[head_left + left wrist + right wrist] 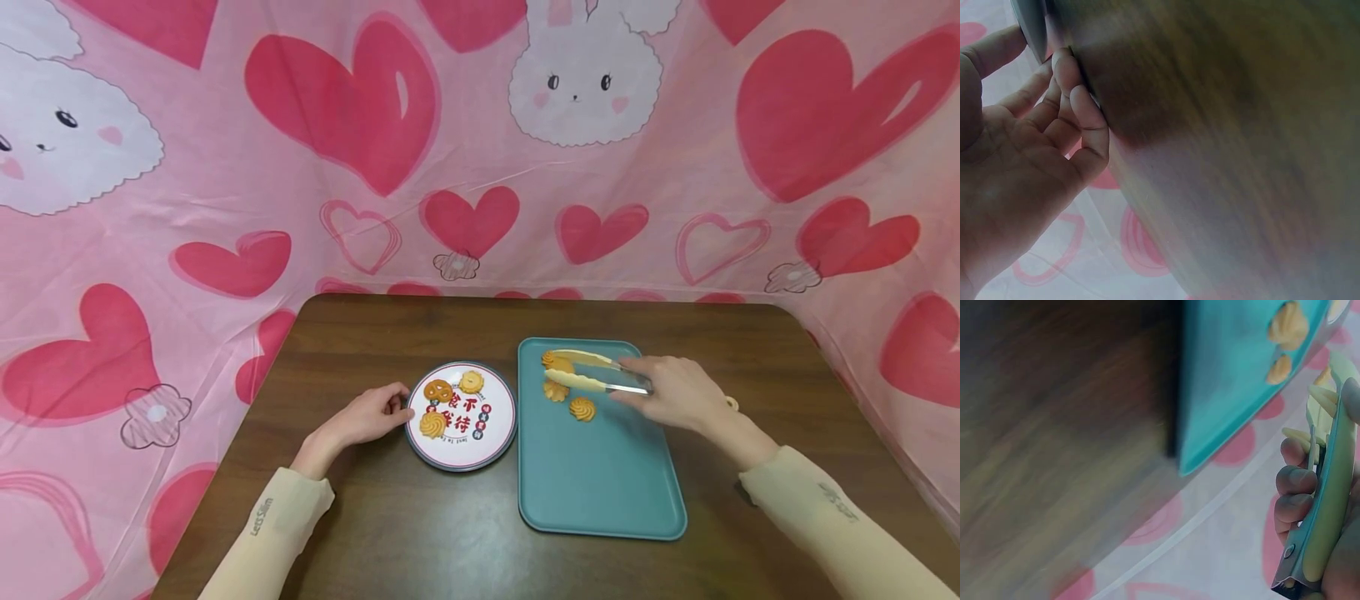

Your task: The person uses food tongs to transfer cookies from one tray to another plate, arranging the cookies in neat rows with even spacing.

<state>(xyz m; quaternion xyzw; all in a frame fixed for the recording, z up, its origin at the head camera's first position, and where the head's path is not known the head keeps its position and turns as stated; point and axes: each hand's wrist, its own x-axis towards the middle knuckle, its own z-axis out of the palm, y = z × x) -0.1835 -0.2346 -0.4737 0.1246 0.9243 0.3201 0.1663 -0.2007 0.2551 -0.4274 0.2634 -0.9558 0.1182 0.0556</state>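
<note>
While holding plate (450,454) by rim with left hand (372,411), grips tongs (588,383) in right hand (675,390) over cookies (556,392) (tray's (600,483) far-left corner).

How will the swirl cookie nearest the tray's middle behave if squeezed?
The cookie looks baked and ridged, so probably stiff but crumbly. Its low, broad shape should resist rolling; the smooth-looking tray may let it slide.
</note>
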